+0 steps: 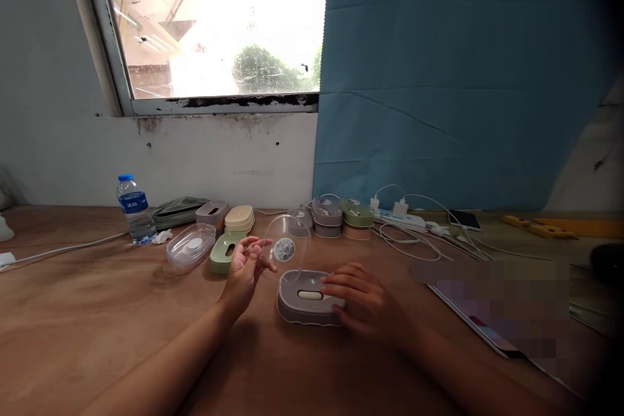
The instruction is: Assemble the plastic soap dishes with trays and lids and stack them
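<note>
My left hand (246, 266) pinches the edge of a clear oval plastic lid (287, 231), held tilted up above the table. A round patterned sticker (284, 249) sits in the lid's middle. Just below it, a grey-mauve oval box (295, 309) rests on the table, with a cream piece (311, 296) showing in the slot of its top. My right hand (363, 296) lies against the right side of this box, fingers stretched over its top edge and thumb at its near side.
Behind my left hand stand a green slotted box (219, 265), clear plastic covers (182, 257), stacked cream pieces (240, 216) and a water bottle (136, 214). Lidded boxes (327, 216) line the back centre. Cables (409, 244), a power strip (404, 220) and a tablet-like device (480, 328) lie rightward.
</note>
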`<state>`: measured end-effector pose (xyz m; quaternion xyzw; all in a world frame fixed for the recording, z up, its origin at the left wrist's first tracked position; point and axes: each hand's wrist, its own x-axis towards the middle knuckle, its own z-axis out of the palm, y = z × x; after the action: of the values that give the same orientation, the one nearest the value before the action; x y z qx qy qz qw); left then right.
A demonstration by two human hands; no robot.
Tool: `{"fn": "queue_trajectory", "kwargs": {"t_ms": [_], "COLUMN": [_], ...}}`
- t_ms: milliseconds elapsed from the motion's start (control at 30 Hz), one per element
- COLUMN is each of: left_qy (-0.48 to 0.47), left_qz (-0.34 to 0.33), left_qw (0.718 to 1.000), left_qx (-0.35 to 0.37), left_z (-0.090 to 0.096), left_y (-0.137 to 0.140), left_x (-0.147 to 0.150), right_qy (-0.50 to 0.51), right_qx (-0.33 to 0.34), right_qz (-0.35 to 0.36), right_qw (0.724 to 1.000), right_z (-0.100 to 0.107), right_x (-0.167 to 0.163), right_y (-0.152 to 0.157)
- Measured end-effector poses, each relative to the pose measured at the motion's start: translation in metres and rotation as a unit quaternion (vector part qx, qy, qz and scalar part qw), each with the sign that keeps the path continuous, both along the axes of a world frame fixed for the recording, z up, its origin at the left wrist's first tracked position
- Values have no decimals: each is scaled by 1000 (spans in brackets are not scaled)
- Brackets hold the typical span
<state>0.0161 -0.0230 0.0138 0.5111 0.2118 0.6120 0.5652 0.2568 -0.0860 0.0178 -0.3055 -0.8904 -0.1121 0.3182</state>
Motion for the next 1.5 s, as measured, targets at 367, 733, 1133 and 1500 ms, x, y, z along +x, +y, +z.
{"fn": "queue_trajectory", "kwargs": {"t_ms": [367, 733, 1133, 1500], "left_qy": [26, 49, 125, 293], "left_qz": [-156, -219, -14, -89], "left_qw": [987, 973, 991, 952], "left_qx": [-37, -61, -54, -18], "left_z": [-14, -13, -30, -25], "left_y": [-6, -20, 28, 15], "left_x": [11, 20, -5, -3], "right_qy": [16, -13, 49, 37], "right_qx": [69, 4, -206, -352], "right_qz": [-62, 49, -72, -25], "right_qw": [996, 999, 975, 935], "right_z": [-1, -6, -13, -6], "right_x": [5, 4, 7, 8], "right_y": [-2, -3, 7, 4]}}
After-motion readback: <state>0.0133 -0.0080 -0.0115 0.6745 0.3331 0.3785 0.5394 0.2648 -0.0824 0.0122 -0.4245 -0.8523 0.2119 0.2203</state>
